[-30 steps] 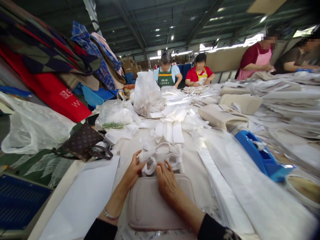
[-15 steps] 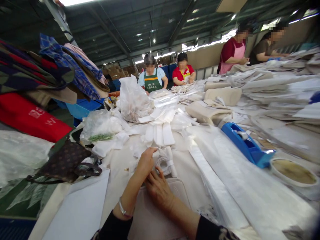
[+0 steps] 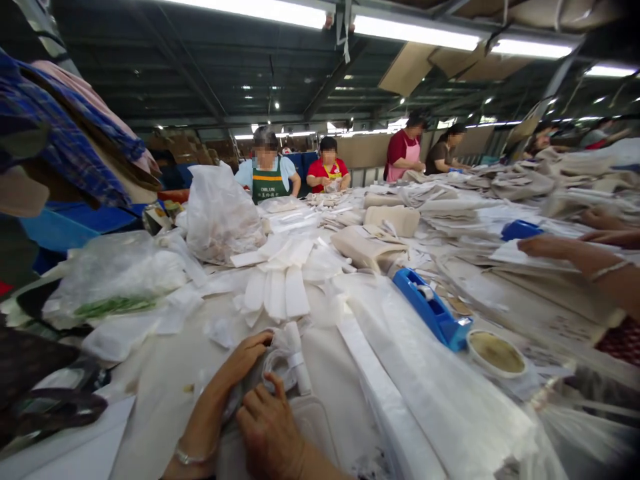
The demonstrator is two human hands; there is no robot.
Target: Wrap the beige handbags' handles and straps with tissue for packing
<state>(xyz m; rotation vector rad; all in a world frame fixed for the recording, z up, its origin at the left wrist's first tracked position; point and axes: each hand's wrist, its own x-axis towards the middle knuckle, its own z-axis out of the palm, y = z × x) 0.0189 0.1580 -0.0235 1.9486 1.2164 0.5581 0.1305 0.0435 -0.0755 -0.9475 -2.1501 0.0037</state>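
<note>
My left hand [image 3: 239, 365] lies on a loop of bag handle wrapped in white paper [image 3: 277, 370], its fingers pressing against the wrapping. A white paper strip [image 3: 299, 359] bands the loop. Just below, my right hand [image 3: 267, 427] rests with spread fingers on a beige padded handbag [image 3: 313, 432], close to the handle's base. Most of the bag is out of frame or hidden under my hand. A metal bracelet circles my left wrist.
White wrapping strips [image 3: 277, 293] lie just beyond my hands, beside a blue tape dispenser [image 3: 433, 309] and a round glue tub [image 3: 497, 353]. A co-worker's hands [image 3: 550, 248] work at the right. Stacked beige bags [image 3: 393, 220] and a white plastic sack [image 3: 220, 220] crowd the table.
My view has swung, shifting the table left and down in the picture. My hands have drawn closer together around the wrapped handle. A co-worker's hands have come into view at the right.
</note>
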